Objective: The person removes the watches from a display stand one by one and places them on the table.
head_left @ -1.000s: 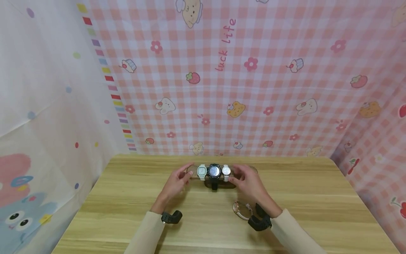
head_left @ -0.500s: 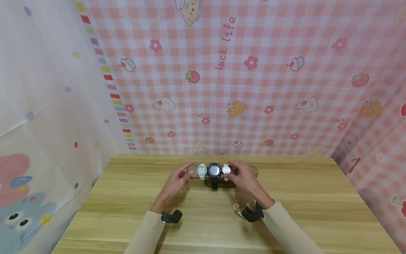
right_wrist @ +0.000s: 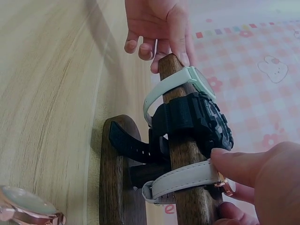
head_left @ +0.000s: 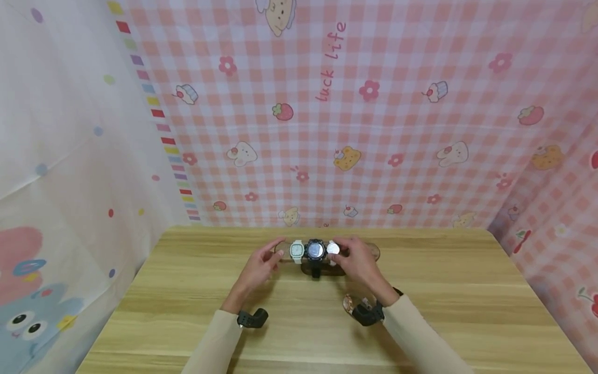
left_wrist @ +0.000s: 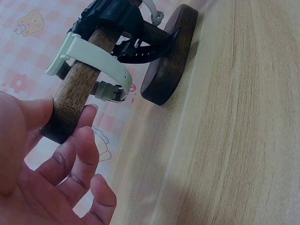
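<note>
Left hand [head_left: 259, 266] clamps the end of the dark-brown wooden watch stand [left_wrist: 75, 97]; right hand [head_left: 361, 262] pinches the round, white-strapped watch [right_wrist: 185, 180] on its bar [right_wrist: 184, 157], just beside the chunky black digital watch [right_wrist: 194, 117].

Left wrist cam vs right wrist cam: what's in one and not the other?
Left wrist only: the buckle of the mint watch, under the wooden bar, and a bear print on the backdrop.
Right wrist only: the right hand, thumb on the white watch, and a rose-gold watch, cut off by the frame edge.
Both: the left hand gripping the bar's end, the stand base, the table, the black watch, plus the mint and white ones, the white only partly in left wrist.
</note>
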{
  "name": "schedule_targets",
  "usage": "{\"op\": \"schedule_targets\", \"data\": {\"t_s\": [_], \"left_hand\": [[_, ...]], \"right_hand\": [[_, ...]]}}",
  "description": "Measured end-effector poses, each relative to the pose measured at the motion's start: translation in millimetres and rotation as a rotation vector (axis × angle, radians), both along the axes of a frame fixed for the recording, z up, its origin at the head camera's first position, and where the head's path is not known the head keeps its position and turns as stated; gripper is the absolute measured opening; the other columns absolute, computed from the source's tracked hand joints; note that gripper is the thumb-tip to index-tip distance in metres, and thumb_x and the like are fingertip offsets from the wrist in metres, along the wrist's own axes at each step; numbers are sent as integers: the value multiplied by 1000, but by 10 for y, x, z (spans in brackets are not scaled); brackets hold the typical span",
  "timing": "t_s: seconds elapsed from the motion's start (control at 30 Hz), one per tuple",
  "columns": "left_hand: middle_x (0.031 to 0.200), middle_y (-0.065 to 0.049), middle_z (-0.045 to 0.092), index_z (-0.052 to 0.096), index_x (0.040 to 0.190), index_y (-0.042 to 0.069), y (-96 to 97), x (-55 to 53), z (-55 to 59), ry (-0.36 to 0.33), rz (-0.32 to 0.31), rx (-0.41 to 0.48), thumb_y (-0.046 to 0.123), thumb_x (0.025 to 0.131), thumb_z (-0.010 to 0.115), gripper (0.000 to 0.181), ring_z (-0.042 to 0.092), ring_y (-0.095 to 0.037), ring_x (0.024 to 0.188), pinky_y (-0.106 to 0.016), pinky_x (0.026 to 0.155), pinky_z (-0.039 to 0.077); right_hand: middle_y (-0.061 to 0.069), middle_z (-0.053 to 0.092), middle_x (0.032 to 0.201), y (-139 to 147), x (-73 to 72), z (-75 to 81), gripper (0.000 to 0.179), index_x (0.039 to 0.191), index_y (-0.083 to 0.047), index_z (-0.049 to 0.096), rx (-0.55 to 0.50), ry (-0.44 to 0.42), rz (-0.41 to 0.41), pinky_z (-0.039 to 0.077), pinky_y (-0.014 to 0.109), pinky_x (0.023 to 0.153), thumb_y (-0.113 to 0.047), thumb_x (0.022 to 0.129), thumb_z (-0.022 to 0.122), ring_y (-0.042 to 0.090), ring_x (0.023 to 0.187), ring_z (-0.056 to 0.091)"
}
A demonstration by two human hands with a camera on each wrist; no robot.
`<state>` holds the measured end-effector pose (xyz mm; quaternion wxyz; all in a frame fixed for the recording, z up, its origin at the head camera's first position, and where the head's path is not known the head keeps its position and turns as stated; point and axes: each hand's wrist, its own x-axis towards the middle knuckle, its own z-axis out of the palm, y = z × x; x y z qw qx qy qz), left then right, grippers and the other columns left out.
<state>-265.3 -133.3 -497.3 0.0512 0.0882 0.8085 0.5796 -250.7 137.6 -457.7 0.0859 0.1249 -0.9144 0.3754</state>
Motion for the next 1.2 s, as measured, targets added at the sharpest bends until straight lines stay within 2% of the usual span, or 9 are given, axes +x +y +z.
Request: {"op": "schedule_targets", "data": {"t_s": [0.27, 0.43, 0.8, 1.0, 1.2], "left_hand": [[86, -28, 61, 52, 145, 24, -11, -6, -5, 18, -11, 1, 22, 103, 55, 43, 57, -34, 74, -22, 45, 36], [84, -28, 61, 50, 146, 22, -8, -9, -4, 7, -7, 4, 21, 103, 55, 43, 56, -34, 74, -21, 45, 35], [86, -25, 62, 53, 143, 30, 4, 6, -1, -5, 1, 24, 22, 102, 56, 42, 57, -34, 74, -21, 45, 37], [87, -27, 62, 51, 145, 23, 0, 2, -6, 2, -6, 24, 20, 102, 55, 43, 56, -37, 74, -21, 46, 37], [90, -27, 62, 50, 146, 20, 0, 1, -11, 5, -6, 14, 20, 103, 55, 44, 57, -36, 75, -22, 48, 38]], "right_hand": [[7, 59, 88, -12, 2, -7, 46, 123, 1, 67, -7, -16, -7, 46, 32, 69, -14, 83, 81, 18, 81, 53], [8, 58, 89, -17, 5, 0, 45, 123, 1, 68, -8, -22, -8, 46, 31, 68, -13, 83, 81, 18, 81, 53], [13, 60, 92, -19, 28, 20, 44, 124, 2, 67, -17, -42, -35, 47, 30, 65, -12, 84, 78, 17, 78, 55], [15, 60, 96, 6, 29, 11, 44, 125, 3, 66, -43, -70, -59, 49, 29, 65, -11, 85, 78, 17, 79, 57], [13, 63, 92, 63, 34, 5, 42, 120, 2, 69, -28, -23, -85, 50, 35, 72, -11, 82, 80, 19, 80, 60]]}}
